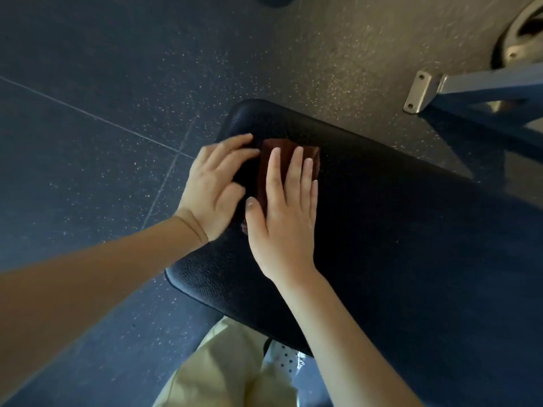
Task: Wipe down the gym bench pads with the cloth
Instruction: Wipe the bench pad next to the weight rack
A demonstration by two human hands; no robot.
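Head view, looking steeply down.

- Bench [396, 215]: black grained pad running from the centre of the view toward lower right. Its rounded end points to upper left.
- Cloth [263, 165]: dark reddish-brown, folded into a small rectangle. It lies flat on the pad close to that rounded end, toward the left edge.
- Right hand [285, 218]: palm down on the cloth, fingers [293, 171] straight and close together, gripping nothing. The fingertips stop just short of the cloth's far edge. The thumb lies out to the left, alongside the cloth's near corner.
- Left hand [217, 183]: also palm down, at the pad's left edge just beside the cloth. Its fingers are extended and slightly spread, relaxed, holding nothing. They reach toward the cloth's left side; the hand is blurred and I cannot tell whether they touch it.
- Both forearms are bare and come in from the bottom of the view.
- Floor [88, 142]: dark speckled rubber tiles with pale seams, lit brighter toward upper right.
- Metal foot plate [420, 89]: pale, with bolt holes, on a blue-grey bar at upper right, well apart from the pad.
- Khaki trousers [223, 371] and a white dotted shoe [283, 359] sit below the pad's near edge.
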